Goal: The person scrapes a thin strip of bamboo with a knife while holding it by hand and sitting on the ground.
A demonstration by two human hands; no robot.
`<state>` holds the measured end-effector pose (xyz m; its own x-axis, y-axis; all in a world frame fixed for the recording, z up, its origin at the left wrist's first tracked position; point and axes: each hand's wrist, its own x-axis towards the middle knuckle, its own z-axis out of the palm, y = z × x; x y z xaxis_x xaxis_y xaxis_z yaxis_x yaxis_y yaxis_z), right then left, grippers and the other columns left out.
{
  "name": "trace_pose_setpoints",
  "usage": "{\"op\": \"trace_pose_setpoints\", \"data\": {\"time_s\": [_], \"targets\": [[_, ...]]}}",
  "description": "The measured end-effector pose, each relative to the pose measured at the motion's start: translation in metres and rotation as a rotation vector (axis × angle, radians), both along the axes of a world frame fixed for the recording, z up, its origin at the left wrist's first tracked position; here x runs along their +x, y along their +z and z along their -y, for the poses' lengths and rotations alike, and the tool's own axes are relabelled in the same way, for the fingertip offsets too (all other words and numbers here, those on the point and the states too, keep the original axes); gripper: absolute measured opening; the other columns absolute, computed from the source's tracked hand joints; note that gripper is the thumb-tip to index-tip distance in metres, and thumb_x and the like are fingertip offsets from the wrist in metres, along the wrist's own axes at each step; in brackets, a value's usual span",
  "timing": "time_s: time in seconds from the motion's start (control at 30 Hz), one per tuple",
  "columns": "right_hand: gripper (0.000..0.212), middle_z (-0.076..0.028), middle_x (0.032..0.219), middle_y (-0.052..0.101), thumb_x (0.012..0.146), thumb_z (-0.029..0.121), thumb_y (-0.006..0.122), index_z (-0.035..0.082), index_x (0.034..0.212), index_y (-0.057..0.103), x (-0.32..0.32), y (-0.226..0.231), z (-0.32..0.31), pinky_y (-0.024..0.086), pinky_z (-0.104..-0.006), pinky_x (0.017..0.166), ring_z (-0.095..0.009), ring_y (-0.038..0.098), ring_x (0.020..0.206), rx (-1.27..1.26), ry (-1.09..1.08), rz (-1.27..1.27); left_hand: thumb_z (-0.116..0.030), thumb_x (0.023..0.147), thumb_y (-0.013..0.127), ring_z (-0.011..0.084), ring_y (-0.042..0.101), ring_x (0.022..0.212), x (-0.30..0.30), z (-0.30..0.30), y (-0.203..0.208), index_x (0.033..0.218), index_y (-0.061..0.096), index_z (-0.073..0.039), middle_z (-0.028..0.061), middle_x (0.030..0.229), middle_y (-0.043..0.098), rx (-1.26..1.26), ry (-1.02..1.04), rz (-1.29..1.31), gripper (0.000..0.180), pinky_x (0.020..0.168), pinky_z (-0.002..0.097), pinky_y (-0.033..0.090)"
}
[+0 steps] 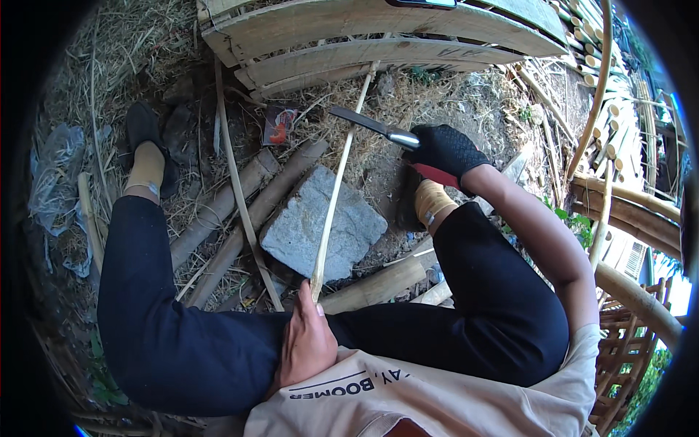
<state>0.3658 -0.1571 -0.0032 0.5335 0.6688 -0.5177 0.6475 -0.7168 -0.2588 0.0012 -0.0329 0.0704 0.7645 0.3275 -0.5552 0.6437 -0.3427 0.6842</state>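
Observation:
My bare left hand [309,342] is closed round the near end of a long pale bamboo strip [336,193], close to my lap. The strip slants away over a grey stone block [320,226] and reaches the wooden crate at the top. In a black and red glove, my right hand [444,151] grips the handle of a knife [375,130]. Its blade points left, lying across the strip near the far end; whether it touches the strip I cannot tell.
A slatted wooden crate [378,29] stands ahead. Bamboo poles [247,211] lie left of the stone, with a short bamboo piece [375,288] on its near side. Crumpled clear plastic [62,175] is far left. Cut bamboo [611,131] is stacked at the right, near a woven basket [633,357].

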Motion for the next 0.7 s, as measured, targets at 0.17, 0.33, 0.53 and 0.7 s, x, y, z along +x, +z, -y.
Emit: {"op": "trace_pose_setpoints", "data": {"time_s": [0.17, 0.33, 0.53, 0.7], "targets": [[0.034, -0.021, 0.09, 0.072, 0.086, 0.037, 0.071, 0.007, 0.104, 0.068, -0.054, 0.033, -0.006, 0.055, -0.0489, 0.082, -0.04, 0.071, 0.089, 0.059, 0.172, -0.186, -0.004, 0.101, 0.042, 0.0549, 0.053, 0.118, 0.005, 0.0, 0.001, 0.148, 0.027, 0.011, 0.0401, 0.133, 0.049, -0.049, 0.004, -0.026, 0.052, 0.1, 0.0531, 0.044], [0.028, -0.019, 0.085, 0.073, 0.085, 0.033, 0.069, 0.009, 0.099, 0.071, -0.07, 0.047, -0.019, 0.056, -0.0483, 0.079, -0.038, 0.072, 0.086, -0.046, 0.334, -0.263, -0.003, 0.101, 0.042, 0.055, 0.053, 0.118, 0.007, 0.001, 0.004, 0.149, 0.026, 0.01, 0.0398, 0.133, 0.049, -0.05, -0.015, -0.023, 0.052, 0.099, 0.0531, 0.044], [0.023, -0.02, 0.09, 0.074, 0.079, 0.026, 0.069, 0.01, 0.095, 0.075, -0.048, 0.015, -0.015, 0.057, -0.0479, 0.08, -0.037, 0.072, 0.089, -0.141, 0.202, -0.078, -0.006, 0.103, 0.04, 0.0553, 0.053, 0.118, 0.009, 0.002, 0.005, 0.149, 0.025, 0.009, 0.0405, 0.133, 0.05, -0.042, -0.018, -0.143, 0.051, 0.099, 0.0543, 0.044], [0.026, -0.02, 0.09, 0.074, 0.078, 0.029, 0.069, 0.009, 0.093, 0.077, -0.017, -0.005, -0.009, 0.056, -0.0451, 0.084, -0.037, 0.073, 0.09, -0.164, 0.267, 0.009, -0.006, 0.103, 0.039, 0.0544, 0.053, 0.119, 0.008, 0.001, 0.005, 0.15, 0.024, 0.008, 0.0398, 0.135, 0.049, -0.026, -0.039, -0.125, 0.051, 0.1, 0.0548, 0.044]]}}
